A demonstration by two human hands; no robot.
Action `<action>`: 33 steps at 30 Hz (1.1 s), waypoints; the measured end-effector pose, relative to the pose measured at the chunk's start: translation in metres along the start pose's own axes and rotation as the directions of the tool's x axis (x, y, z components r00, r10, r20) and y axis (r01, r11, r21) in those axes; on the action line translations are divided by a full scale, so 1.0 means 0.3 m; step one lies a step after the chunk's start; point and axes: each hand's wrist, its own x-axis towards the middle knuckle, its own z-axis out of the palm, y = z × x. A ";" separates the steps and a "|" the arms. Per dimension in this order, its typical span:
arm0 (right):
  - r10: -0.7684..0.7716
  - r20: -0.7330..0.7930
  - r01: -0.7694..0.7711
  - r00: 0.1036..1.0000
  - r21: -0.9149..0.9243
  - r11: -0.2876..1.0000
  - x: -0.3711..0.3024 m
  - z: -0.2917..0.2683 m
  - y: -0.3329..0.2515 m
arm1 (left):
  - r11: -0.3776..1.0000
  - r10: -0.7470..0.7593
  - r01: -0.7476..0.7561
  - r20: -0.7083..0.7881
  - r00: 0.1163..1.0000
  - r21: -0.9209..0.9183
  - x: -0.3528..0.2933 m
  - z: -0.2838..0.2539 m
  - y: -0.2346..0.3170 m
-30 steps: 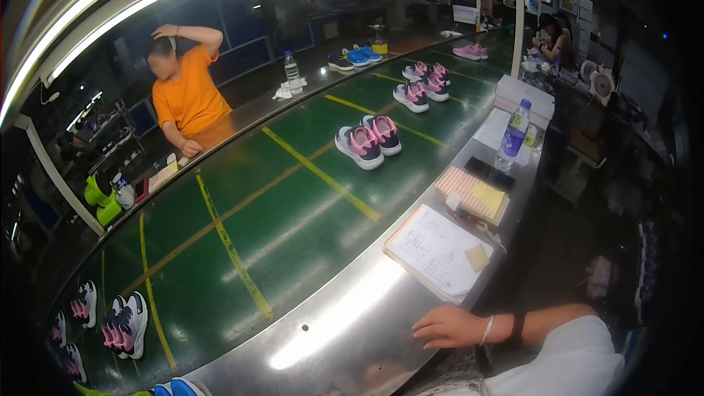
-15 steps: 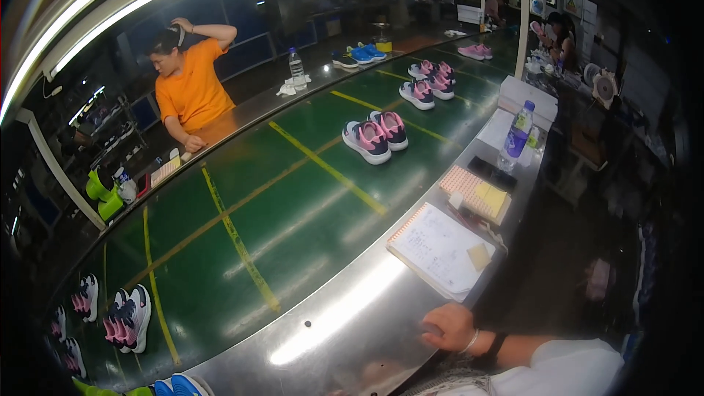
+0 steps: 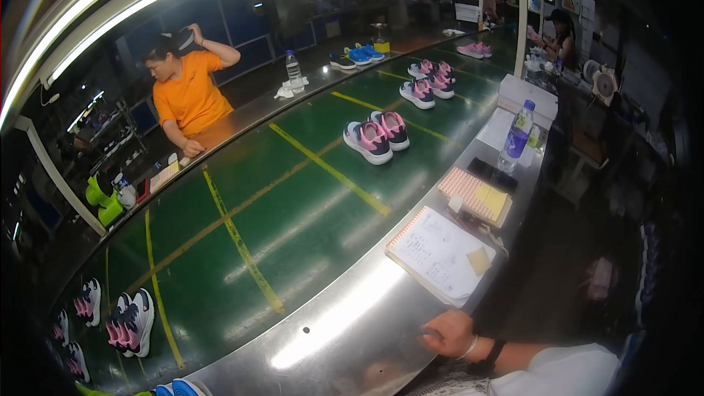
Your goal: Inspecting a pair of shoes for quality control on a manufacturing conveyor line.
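My right hand (image 3: 447,333) rests on the shiny steel ledge (image 3: 345,323) at the near side of a green conveyor belt (image 3: 293,205). Its fingers are loosely bent and hold nothing. A bracelet and a dark watch sit on the wrist, and a white sleeve follows. Just beyond the hand lies an open spiral notebook (image 3: 438,253) with a yellow sticky note. My left hand is out of sight. The nearest pair of grey-and-pink shoes (image 3: 378,136) rides the middle of the belt.
A pink gridded pad (image 3: 475,194), a dark phone (image 3: 493,174), a water bottle (image 3: 517,136) and a white box (image 3: 528,94) line the ledge. More shoe pairs (image 3: 429,82) ride further along, others (image 3: 121,319) at lower left. A person in an orange shirt (image 3: 187,95) stands across the belt.
The shoe pairs have drifted a little along the belt toward the far right. My right hand has slid slightly toward me along the ledge. The person in orange keeps one hand at the head.
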 end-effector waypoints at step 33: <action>0.039 0.029 -0.039 0.999 0.001 0.999 0.020 -0.007 -0.055 | 0.998 0.054 -0.054 0.026 0.998 -0.012 0.026 -0.030 -0.023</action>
